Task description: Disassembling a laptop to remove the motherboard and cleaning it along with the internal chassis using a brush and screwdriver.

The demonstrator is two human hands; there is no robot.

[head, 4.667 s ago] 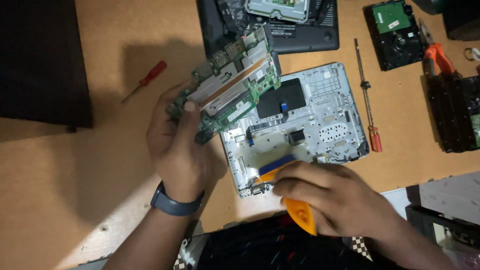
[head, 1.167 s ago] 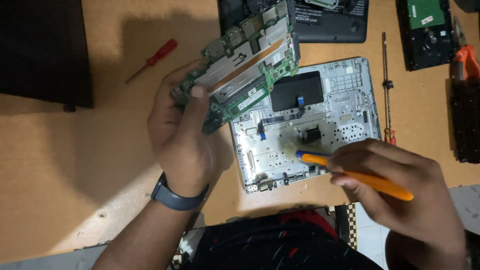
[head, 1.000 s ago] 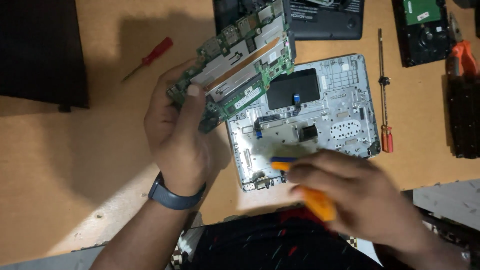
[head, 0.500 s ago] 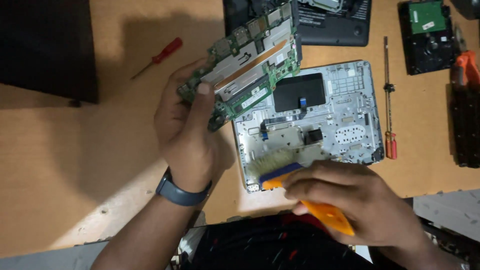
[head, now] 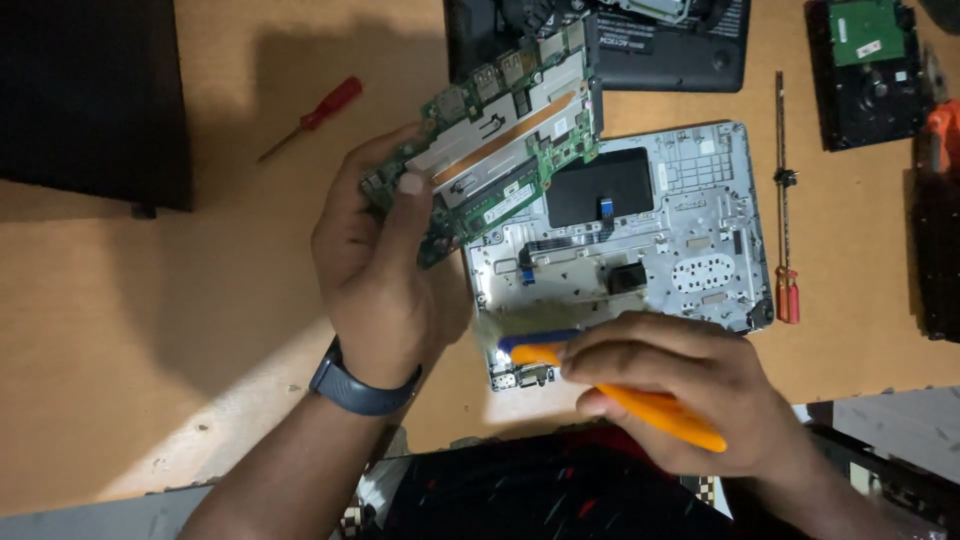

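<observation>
Left hand clamped on green circuit board, light, stiff, fragile, best held by edges; right hand wrapped round orange-handled brush over silver laptop shell

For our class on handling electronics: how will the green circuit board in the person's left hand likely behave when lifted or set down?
The circuit board looks thin and flat, so probably stiff and light: the left hand lifts it alone. Its exposed chips and ports suggest it is fragile. Being flat, it should not roll on the wooden table.

Left hand gripping green circuit board; right hand around orange brush.
</observation>
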